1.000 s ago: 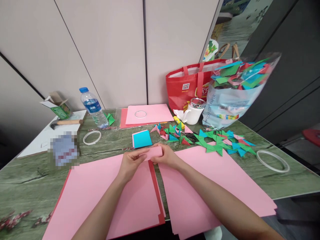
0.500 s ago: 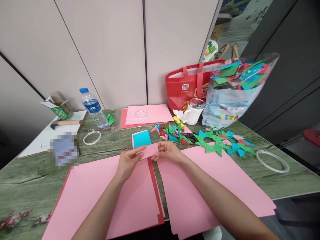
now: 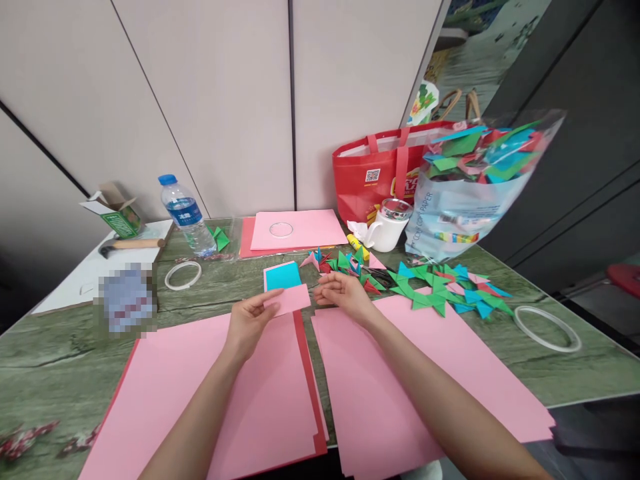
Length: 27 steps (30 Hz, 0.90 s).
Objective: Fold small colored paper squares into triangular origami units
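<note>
A small pink rectangle of paper is pinched at its left end by my left hand, thumb on top. My right hand is just right of the paper, apart from it, fingers loosely extended with nothing visible in them. Behind the held paper lies a small stack of blue paper with a pink edge. Under my left forearm is a large stack of pink sheets with red ones showing at its edge. Another stack of pink sheets lies under my right forearm.
Folded paper pieces in several colours lie right of centre. Behind them stand a white mug, a red bag and a plastic bag of folded paper. A water bottle, tape ring and hammer are at left.
My right hand has let go of the pink paper and moved slightly right. My left hand keeps hold of the paper and has shifted a little left.
</note>
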Motion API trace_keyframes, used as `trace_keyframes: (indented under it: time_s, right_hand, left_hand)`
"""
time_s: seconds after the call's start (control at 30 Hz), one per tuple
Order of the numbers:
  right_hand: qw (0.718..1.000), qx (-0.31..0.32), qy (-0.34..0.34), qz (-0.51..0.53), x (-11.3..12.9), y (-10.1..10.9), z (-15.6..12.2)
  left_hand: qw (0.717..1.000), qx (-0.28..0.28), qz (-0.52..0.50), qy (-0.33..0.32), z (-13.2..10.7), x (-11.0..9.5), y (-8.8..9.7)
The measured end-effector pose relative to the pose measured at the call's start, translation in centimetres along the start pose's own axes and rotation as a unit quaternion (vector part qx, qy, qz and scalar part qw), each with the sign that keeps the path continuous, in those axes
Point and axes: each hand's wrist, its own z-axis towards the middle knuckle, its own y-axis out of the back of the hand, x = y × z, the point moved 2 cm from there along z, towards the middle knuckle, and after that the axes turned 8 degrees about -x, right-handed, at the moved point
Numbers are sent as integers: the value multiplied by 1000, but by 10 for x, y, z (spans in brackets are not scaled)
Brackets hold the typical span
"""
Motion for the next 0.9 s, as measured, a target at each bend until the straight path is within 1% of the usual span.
trace_keyframes:
  time_s: [0.07, 0.17, 0.23, 0.33, 0.47, 0.53, 0.6, 0.7, 0.77, 0.9]
  right_hand:
    - [998, 22, -22, 51, 0, -4, -2]
    - [993, 53, -69, 80, -3, -14, -8]
    - [987, 90, -94, 93, -4, -20, -12]
    - [971, 148, -126, 138, -4, -24, -17]
    - [959, 153, -155, 180, -4, -25, -18]
    - [956, 152, -168, 187, -4, -26, -19]
    - [954, 157, -185, 177, -4, -29, -21]
    - [951, 198, -173, 160, -1, -34, -26]
    - [946, 226, -169, 158, 1, -38, -30]
    - [942, 227, -173, 175, 0, -40, -32]
  left_hand:
    - [999, 29, 17, -11, -1, 0, -3]
    - [997, 56, 32, -35, -4, 1, -7]
    - [996, 56, 46, -52, -4, 2, -7]
    - [992, 45, 83, -81, -4, 2, -6]
    - [980, 24, 119, -156, -5, -2, -5]
    - [973, 30, 125, -193, -6, -3, -6]
    - [966, 48, 125, -221, -7, -4, -7]
    - [958, 79, 116, -252, -9, -5, -9]
    - [952, 89, 113, -270, -11, -7, -10]
    - [935, 101, 127, -315, -14, -7, -11]
